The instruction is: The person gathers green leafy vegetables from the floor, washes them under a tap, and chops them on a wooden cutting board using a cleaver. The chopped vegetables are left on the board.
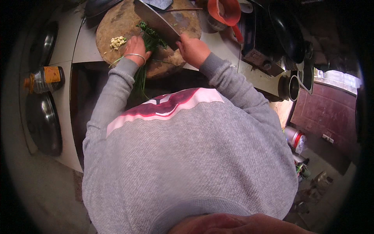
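Observation:
My right hand (pixel 193 49) grips a cleaver (pixel 159 25) by its handle end, the broad blade slanting up and left over a round wooden chopping board (pixel 178 60). Pressed on the board, my left hand (pixel 137 50) is closed over a bunch of long thin green stalks (pixel 141 79), which hang past the board's near edge. Chopped greens (pixel 152 32) lie along the blade's left side. A small pile of pale chopped pieces, perhaps garlic (pixel 117 42), sits left of my left hand. The handle is hidden within my right hand.
An orange-red plastic ladle (pixel 225 14) rests right of the board, near a gas stove (pixel 258 55). At left are an oil bottle (pixel 48 78) with an orange label and dark metal lids (pixel 43 124). A metal pot (pixel 287 87) stands at the right.

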Motion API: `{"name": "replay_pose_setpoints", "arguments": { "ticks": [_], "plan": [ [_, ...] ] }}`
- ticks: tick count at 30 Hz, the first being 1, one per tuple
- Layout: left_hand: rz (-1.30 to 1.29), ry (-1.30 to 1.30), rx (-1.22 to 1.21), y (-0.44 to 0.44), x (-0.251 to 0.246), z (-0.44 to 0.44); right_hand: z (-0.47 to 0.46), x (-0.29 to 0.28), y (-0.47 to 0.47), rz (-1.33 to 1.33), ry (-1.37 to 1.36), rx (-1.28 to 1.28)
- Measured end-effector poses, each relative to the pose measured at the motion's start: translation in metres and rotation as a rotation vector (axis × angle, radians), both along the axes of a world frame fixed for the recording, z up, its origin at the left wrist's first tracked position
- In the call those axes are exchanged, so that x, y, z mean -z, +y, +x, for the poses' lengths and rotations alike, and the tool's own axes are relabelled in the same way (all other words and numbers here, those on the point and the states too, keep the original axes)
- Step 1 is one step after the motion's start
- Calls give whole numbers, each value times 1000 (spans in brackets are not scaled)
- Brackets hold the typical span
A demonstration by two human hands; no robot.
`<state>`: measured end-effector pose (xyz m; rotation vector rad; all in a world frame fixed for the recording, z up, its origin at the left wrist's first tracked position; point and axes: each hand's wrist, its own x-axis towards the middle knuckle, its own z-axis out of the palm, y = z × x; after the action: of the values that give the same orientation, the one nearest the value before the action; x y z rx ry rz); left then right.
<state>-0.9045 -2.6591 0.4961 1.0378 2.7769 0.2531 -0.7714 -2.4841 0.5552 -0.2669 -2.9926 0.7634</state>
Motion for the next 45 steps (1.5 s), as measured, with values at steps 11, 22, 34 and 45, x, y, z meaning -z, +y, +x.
{"name": "replay_pose_setpoints", "arguments": {
  "ticks": [11, 22, 34, 45],
  "plan": [
    [-53, 38, -106, 11, 0, -8, 11, -28, -10, 100, -149, -133],
    [-254, 15, -1, 18, 8, -12, -6, -33, -21, 106, -291, -152],
    [-190, 43, -30, 15, 7, -9, -53, 1, -39, 120, -239, -184],
    [-103, 15, -79, 6, -1, -1, -55, 31, -17, -5, -128, -49]
  ]
}}
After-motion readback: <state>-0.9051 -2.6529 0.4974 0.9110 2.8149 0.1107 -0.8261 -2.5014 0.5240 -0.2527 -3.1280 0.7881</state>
